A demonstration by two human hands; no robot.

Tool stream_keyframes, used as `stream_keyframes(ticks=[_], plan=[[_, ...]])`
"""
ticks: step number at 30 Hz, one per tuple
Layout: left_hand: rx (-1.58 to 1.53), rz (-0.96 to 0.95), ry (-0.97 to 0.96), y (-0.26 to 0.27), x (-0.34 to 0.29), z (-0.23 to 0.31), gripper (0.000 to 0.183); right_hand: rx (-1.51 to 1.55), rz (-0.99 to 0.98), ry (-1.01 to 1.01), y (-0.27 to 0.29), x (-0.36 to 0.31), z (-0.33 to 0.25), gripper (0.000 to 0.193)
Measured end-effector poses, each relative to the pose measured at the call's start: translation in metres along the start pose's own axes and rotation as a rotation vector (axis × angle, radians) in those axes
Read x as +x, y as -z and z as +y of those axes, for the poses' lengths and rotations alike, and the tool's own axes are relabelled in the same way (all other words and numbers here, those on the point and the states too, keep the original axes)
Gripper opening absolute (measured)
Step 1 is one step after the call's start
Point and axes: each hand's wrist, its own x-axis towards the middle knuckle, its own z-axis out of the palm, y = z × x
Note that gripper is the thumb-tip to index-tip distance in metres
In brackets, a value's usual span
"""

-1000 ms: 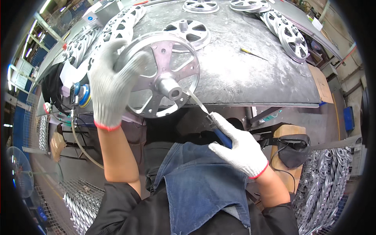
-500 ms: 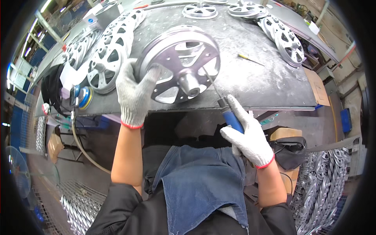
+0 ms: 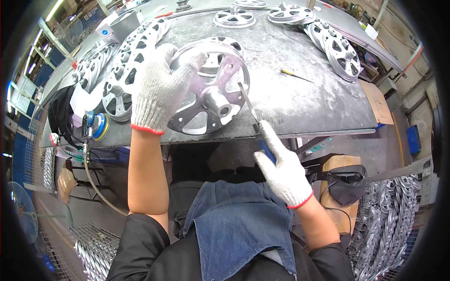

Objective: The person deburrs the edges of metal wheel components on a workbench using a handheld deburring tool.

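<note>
A silver spoked metal wheel (image 3: 200, 96) is tilted up over the front edge of the table, its hub facing me. My left hand (image 3: 161, 91), in a white knit glove, grips the wheel's left rim, thumb over the front and fingers partly hidden behind. My right hand (image 3: 283, 171), gloved the same way, is closed round the blue handle of a hand tool (image 3: 249, 105) with a long narrow metal blade. The blade's tip reaches into the opening between spokes on the wheel's right side; whether it touches an edge I cannot tell.
Finished-looking wheels (image 3: 344, 58) lean in rows left and right on the dusty table (image 3: 300, 105). A yellow-handled pointed tool (image 3: 295, 75) lies at the right. A disc sander (image 3: 99, 126) with a hose sits at the left edge. Mesh bins of metal parts (image 3: 386, 225) flank me below.
The wheel has shifted slightly left and turned, and my left hand has moved higher on its rim. My right hand has come left and a little lower with the blade, still at the spokes.
</note>
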Motion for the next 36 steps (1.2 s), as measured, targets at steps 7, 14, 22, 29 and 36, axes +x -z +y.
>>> stream_keyframes(ticks=[7, 14, 22, 29, 36], plan=[[0.078, 0.084, -0.022, 0.0, -0.015, 0.013, 0.053, -0.016, -0.036, -0.018, -0.021, -0.01, -0.014, 0.074], [-0.193, 0.085, 0.093, -0.002, -0.03, 0.025, 0.045, 1.245, -0.304, -0.4, -0.003, -0.015, -0.015, 0.096], [-0.326, 0.247, -0.083, -0.024, -0.043, 0.013, 0.042, 0.097, -0.068, 0.16, 0.031, 0.012, -0.017, 0.083], [-0.024, -0.162, -0.058, -0.007, -0.004, 0.056, 0.05, -0.627, 0.111, 0.221, 0.036, -0.014, -0.032, 0.069], [0.188, -0.308, -0.057, -0.019, 0.0, 0.095, 0.051, 1.068, -0.22, -0.391, 0.045, -0.029, -0.021, 0.079]])
